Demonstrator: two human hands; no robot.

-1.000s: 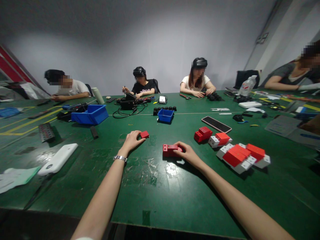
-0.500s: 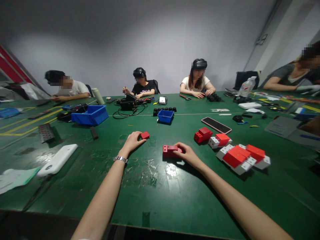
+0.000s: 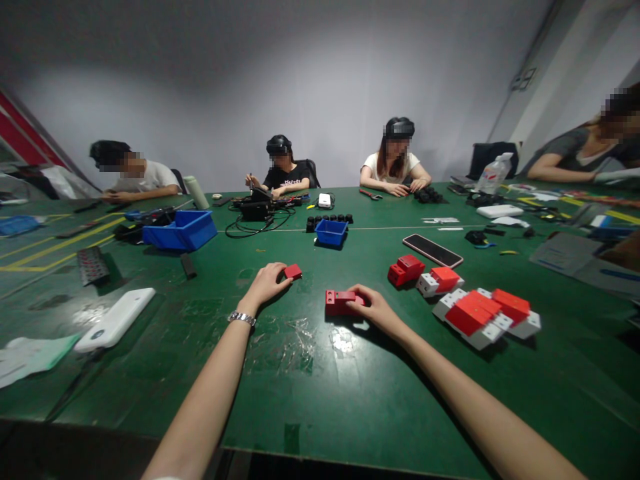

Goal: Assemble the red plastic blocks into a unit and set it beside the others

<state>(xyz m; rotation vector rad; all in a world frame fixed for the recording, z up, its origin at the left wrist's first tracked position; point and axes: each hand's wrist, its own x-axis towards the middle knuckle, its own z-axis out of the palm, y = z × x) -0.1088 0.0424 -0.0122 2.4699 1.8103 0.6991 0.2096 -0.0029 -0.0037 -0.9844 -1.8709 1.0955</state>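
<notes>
Between the thumb and fingers of my left hand (image 3: 269, 283) is a small red block (image 3: 293, 271), just above or on the green table. My right hand (image 3: 371, 304) grips a larger red block-shaped housing (image 3: 339, 302) with two round holes at its left end; its right end is hidden by my fingers. The two pieces are apart. To the right of my right hand lie another red housing (image 3: 406, 270) and several red-and-white block-shaped units, among them a small one (image 3: 441, 281) and a bigger pair (image 3: 473, 317).
A small blue bin (image 3: 331, 233) stands ahead, with several black parts behind it. A phone (image 3: 433, 251) lies at the right. A large blue bin (image 3: 181, 231) and a white power bank (image 3: 116, 320) are at the left. Several co-workers sit around the table.
My left hand and the small red block have shifted very slightly to the right. My right hand and the larger housing have stayed in place.
</notes>
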